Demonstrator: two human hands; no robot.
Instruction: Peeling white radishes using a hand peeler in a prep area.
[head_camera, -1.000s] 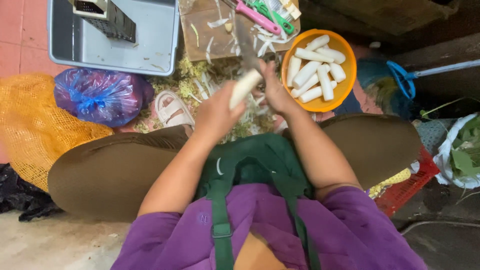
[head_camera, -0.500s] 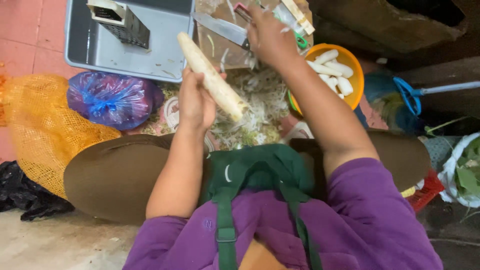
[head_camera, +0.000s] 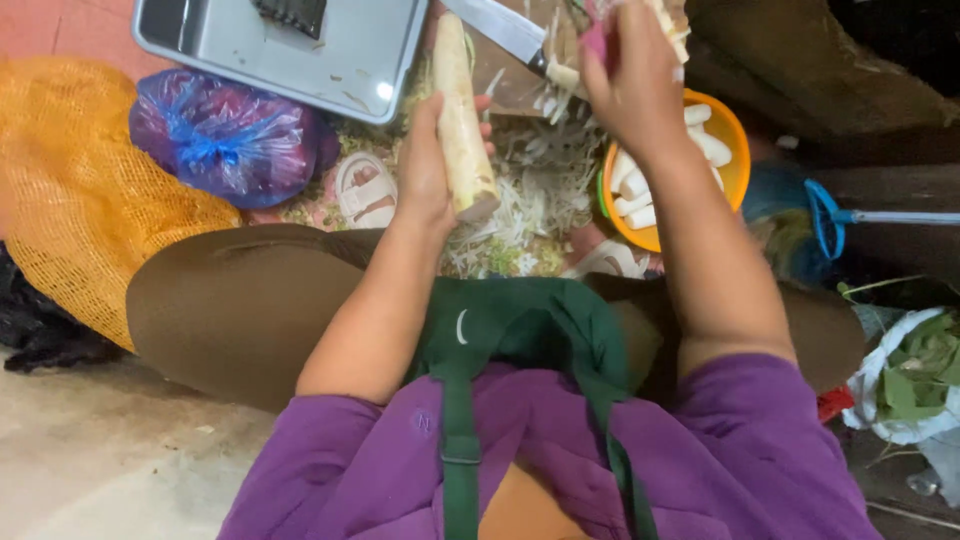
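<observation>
Between the knees, over a litter of pale peelings (head_camera: 530, 200): one long peeled white root (head_camera: 462, 120), held in the left hand (head_camera: 425, 165), fingers wrapped around its lower half. Long axis runs near-vertical in the frame; cut blunt end points toward the person, narrower end away, toward the grey tray (head_camera: 300, 50). Right hand (head_camera: 630, 85): raised above the orange bowl (head_camera: 735, 140) of peeled pieces, closed on a pink-handled tool; knife blade (head_camera: 495, 25) just beside. Blue bag (head_camera: 225, 145) and yellow net sack (head_camera: 70, 210) lie left.
</observation>
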